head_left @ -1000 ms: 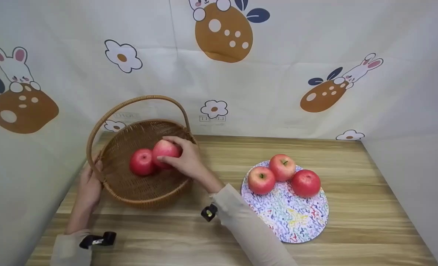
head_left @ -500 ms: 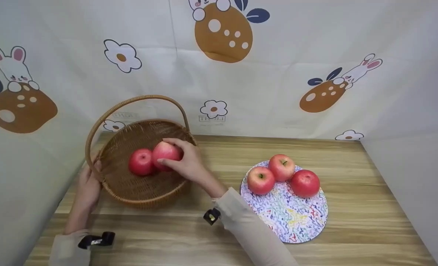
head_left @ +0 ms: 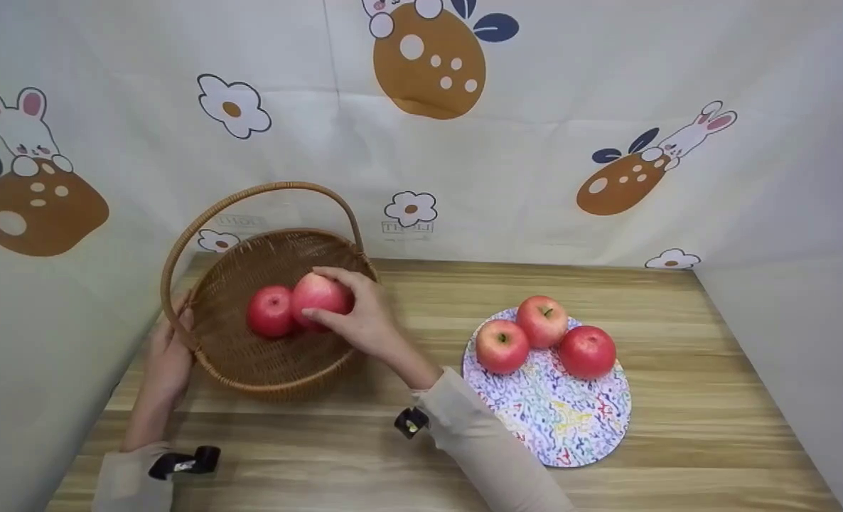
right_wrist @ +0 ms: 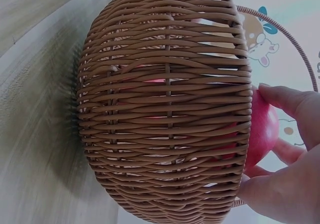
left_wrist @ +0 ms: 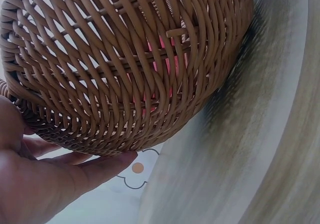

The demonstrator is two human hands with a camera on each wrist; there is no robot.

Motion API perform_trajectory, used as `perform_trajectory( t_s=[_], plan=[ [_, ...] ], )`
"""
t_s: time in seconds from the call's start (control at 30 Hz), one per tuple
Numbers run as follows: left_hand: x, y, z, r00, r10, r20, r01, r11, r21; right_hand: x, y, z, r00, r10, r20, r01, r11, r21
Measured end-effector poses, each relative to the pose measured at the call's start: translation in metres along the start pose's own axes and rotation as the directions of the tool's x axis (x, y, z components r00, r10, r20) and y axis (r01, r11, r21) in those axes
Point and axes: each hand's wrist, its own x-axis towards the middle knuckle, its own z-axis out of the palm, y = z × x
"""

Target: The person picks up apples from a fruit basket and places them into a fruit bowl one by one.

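A brown wicker basket (head_left: 279, 380) with a tall hoop handle stands at the left of the table. Its left side is touched by my left hand (head_left: 169, 359), whose extended fingers (left_wrist: 102, 171) lie along the outer wall in the left wrist view. My right hand (head_left: 364, 320) grips a pink-red apple (head_left: 318, 299) between thumb and fingers at the basket's right side. In the right wrist view that apple (right_wrist: 262, 129) is partly behind the wicker and shows beyond the rim. Beside it in the basket lies a darker red apple (head_left: 271, 311).
To the right is a round board (head_left: 564, 427) with a multicoloured squiggle pattern. On its upper part sit three apples: a left one (head_left: 502, 346), a back one (head_left: 541, 321) and a right one (head_left: 587, 352). Patterned cloth walls (head_left: 507, 178) enclose the wooden table (head_left: 691, 398).
My right hand and the apple in it have come down very slightly and a little to the right. My left hand stays at the basket's side; the apples on the board have not moved.
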Motion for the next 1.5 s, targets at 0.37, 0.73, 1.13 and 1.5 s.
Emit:
perform_trajectory(
  t_s=[0.37, 0.73, 1.13, 1.5],
  plan=[
    [-0.002, 0.000, 0.000, 1.000, 0.014, 0.017, -0.014, 1.000, -0.026, -0.008, -0.002, -0.001, 0.999, -0.031, -0.024, 0.032, 0.999, 0.023],
    [-0.001, 0.000, -0.001, 1.000, 0.006, 0.011, -0.006, 1.000, -0.011, -0.020, -0.006, -0.004, 0.999, -0.027, -0.047, 0.031, 0.995, 0.100],
    [0.000, -0.001, 0.000, 1.000, 0.019, 0.022, -0.017, 0.996, -0.082, -0.031, -0.007, -0.008, 0.997, -0.003, -0.081, 0.017, 0.987, 0.162],
    [0.001, 0.001, 0.002, 1.000, 0.002, -0.003, -0.002, 0.997, -0.074, -0.039, -0.009, -0.012, 0.995, 0.025, -0.094, -0.007, 0.983, 0.185]
  ],
)
